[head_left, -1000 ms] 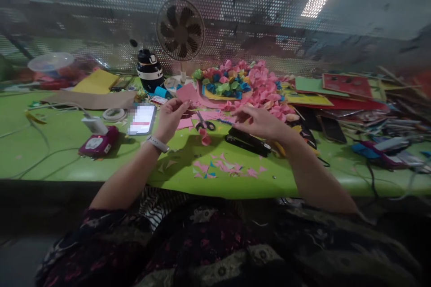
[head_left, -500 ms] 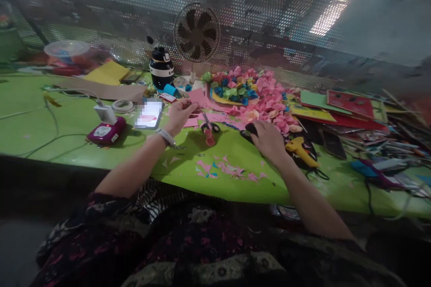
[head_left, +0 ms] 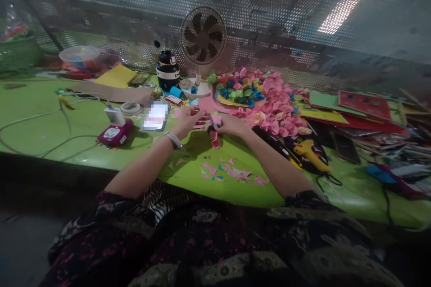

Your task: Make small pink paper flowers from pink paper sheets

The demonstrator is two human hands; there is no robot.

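My right hand (head_left: 233,125) is closed at the dark handles of a pair of scissors (head_left: 211,122), fingers curled against them. Facing it, my left hand (head_left: 189,121), with a pale watch band on the wrist, has its fingertips pinched together over pink paper strips (head_left: 200,124). What the pinch holds, if anything, is too small to make out. Just below the scissors, a curled pink paper piece (head_left: 215,140) rests on the green table (head_left: 188,161). Small pink and blue paper scraps (head_left: 232,171) lie nearer the front edge.
Behind my hands spreads a heap of pink paper petals (head_left: 276,94), beside a tray of coloured paper pieces (head_left: 240,92). A yellow glue gun (head_left: 311,154) lies right. To the left are a lit phone (head_left: 155,115), a tape roll (head_left: 130,108) and a purple power box (head_left: 115,133).
My right hand has left the black object on the right and moved left to the scissors. My left hand stays by the pink paper, its fingers lower. The whole view has shifted slightly.
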